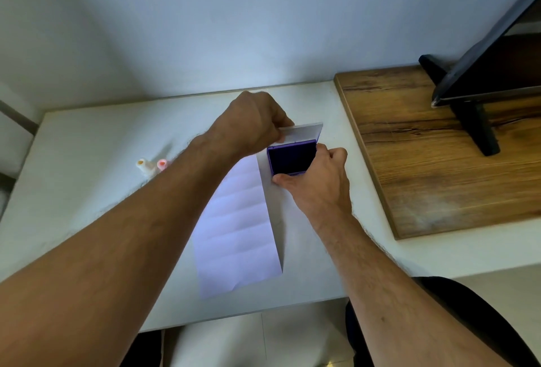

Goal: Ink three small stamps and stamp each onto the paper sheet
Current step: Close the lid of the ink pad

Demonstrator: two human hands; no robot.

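A purple ink pad [292, 159] with a dark inked face lies on the white table, just past the far right corner of the creased paper sheet [238, 229]. Its pale lid [304, 131] stands raised behind it. My left hand [248, 123] pinches the lid's left end. My right hand [319, 182] grips the pad's base from the near right side. Two small stamps lie left of my left forearm: a yellow-tipped stamp [144, 165] and a pink-tipped stamp [162, 165]. A third stamp is not in sight.
The white table [87, 191] meets the wall behind. A wooden board [424, 161] lies on the right, bearing a dark screen on a black stand [474, 120]. A dark chair edge [456, 308] sits below the table's front right.
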